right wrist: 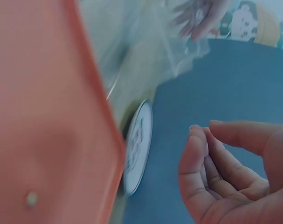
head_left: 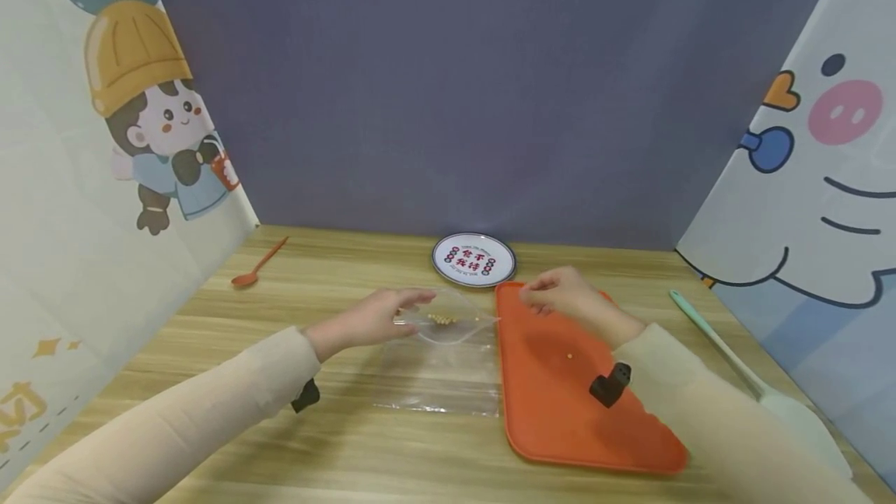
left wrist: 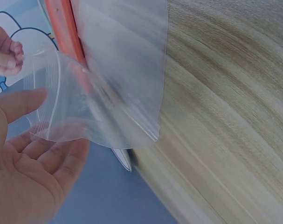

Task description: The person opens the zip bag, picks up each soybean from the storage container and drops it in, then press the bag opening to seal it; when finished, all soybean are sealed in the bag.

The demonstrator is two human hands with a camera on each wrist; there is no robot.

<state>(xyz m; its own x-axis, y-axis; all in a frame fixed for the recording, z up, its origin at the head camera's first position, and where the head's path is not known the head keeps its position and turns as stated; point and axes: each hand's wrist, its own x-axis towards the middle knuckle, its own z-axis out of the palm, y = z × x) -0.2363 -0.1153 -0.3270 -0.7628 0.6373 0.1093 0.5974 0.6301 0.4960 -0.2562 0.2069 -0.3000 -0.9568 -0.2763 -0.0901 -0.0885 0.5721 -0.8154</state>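
A clear zip bag lies on the table with its mouth raised and spread apart. Several small yellow beans show inside its mouth. My left hand holds the rim, thumb on one side and fingers on the other; in the left wrist view the thumb and fingers stand apart around the plastic. To the right, my right hand hovers over the far end of an orange tray. Its fingers are curled and the thumb tip meets them, with nothing visible between. A single bean rests on the tray.
A white plate with red characters sits behind the bag and tray. At the back left lies an orange spoon. A pale green spatula lies right of the tray, partly behind my right sleeve. Printed walls enclose the table.
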